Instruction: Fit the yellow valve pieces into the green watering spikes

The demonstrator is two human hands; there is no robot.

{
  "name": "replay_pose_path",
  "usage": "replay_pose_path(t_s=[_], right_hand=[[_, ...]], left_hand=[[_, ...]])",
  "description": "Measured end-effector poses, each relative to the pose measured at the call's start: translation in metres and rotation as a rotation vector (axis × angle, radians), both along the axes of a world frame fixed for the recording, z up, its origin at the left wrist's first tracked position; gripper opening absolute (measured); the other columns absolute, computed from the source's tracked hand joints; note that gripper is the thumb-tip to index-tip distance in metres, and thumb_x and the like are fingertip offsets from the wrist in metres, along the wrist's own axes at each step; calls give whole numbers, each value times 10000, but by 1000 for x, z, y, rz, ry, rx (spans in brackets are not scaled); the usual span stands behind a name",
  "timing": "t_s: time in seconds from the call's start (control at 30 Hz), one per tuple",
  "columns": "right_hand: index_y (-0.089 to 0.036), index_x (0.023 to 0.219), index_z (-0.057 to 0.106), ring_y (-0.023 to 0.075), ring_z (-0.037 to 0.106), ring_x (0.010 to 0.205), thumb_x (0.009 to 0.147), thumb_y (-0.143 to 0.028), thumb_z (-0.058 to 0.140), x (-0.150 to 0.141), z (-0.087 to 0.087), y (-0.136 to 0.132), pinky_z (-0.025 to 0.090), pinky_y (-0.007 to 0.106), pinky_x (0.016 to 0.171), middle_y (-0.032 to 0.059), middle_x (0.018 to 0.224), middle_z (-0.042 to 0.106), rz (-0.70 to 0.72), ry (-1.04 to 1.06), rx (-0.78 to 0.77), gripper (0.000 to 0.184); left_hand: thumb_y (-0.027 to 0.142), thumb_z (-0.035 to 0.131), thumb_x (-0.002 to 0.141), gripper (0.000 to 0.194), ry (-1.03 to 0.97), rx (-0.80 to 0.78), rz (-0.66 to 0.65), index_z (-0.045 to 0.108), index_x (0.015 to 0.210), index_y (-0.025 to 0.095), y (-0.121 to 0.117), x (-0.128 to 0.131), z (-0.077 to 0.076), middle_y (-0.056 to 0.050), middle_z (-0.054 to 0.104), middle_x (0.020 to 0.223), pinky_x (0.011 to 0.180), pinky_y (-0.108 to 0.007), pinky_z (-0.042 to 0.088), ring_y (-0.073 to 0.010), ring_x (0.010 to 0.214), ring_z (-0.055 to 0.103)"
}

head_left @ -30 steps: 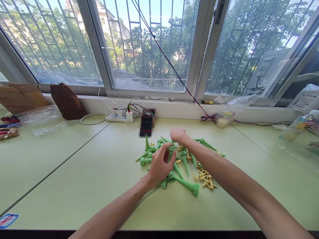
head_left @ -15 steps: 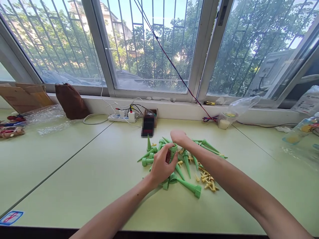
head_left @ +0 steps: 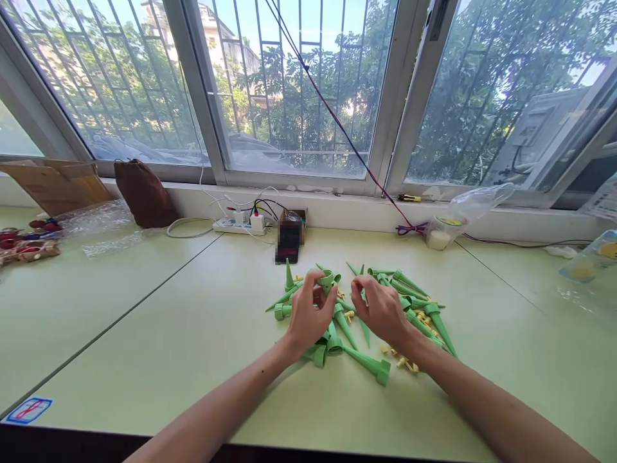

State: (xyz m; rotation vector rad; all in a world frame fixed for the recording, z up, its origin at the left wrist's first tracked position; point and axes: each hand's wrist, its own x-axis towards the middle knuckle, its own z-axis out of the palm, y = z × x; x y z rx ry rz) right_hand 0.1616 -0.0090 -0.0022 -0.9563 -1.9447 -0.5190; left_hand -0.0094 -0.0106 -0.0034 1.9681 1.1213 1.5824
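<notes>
My left hand is closed around a green plastic watering spike, whose round open collar points up between thumb and fingers. Just to its right, my right hand hovers over the pile, its thumb and fingertips pinched together. Whatever those fingertips may hold is hidden or too small to make out. Under and around both hands lie several loose green spikes, pointing in different directions. Small yellow plastic fittings are scattered among them, partly covered by my right hand and forearm.
Behind the pile stands a small box with a dark, blurred object before it. A power strip with cables runs along the wall. Further left are a brown bag and a cardboard box. A plastic bag with a cup sits back right.
My right hand has come down and back from above the far side of the pile, its wrist now less bent. The left hand still grips the spike, slightly lower. The view has shifted slightly.
</notes>
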Motion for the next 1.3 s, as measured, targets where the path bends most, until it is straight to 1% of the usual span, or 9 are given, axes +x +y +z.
replay_pose_path(t_s=[0.07,0.1,0.2,0.33,0.4,0.53,0.9,1.13,1.3], right_hand=[[-173,1018,503,99,539,528,1004,-155,466,5,-10,-4,391,215,526,4,747,638,120,37,19,43],[-179,1027,499,102,536,525,992,-148,488,5,-12,-6,403,218,530,0,743,636,172,24,50,48],[-180,1062,493,112,576,553,978,-129,498,1,-14,-7,432,227,539,20,783,657,220,62,69,99],[-188,1128,494,158,684,784,981,-140,475,-7,-19,-9,516,240,640,62,890,688,309,68,38,156],[-190,1134,503,165,689,829,981,-137,479,-9,-22,-10,539,253,683,71,919,688,318,72,23,164],[-183,1131,509,160,666,782,977,-117,489,-10,-26,-11,551,255,674,74,912,670,338,72,14,170],[-198,1324,503,199,661,972,977,-127,445,-8,-32,-9,585,325,831,116,1061,645,379,76,-62,359],[-183,1267,551,194,650,946,981,-123,439,-7,-24,-11,583,321,828,119,1043,632,389,43,-105,312],[-191,1261,552,181,644,931,990,-111,435,-6,-24,-9,579,302,811,110,1047,633,403,35,-101,307]], left_hand=[[284,590,902,155,83,19,14,465,970,223,1,-3,1,91,448,608,511,-197,387,-70,476,435],[284,601,894,149,138,40,22,481,955,220,2,-4,2,85,465,612,537,-205,405,-77,496,457],[281,620,879,144,201,81,53,509,947,218,3,-8,4,76,494,610,573,-220,423,-94,526,494],[238,618,862,102,238,54,4,533,912,211,2,-8,4,64,535,625,576,-224,441,-100,528,523],[175,603,830,98,238,54,-30,543,901,206,2,-8,2,57,551,643,575,-224,451,-103,538,539],[101,568,784,140,216,75,-56,551,882,200,1,-6,0,45,554,687,587,-225,468,-102,562,548],[103,551,815,98,229,73,-71,517,786,191,-1,-5,3,30,514,719,578,-216,447,-102,599,522],[96,549,819,104,226,67,-55,523,770,184,0,-6,3,21,501,741,582,-209,439,-103,632,512],[108,554,831,131,198,61,-54,489,748,186,1,-6,1,22,474,740,574,-199,448,-103,646,482]])
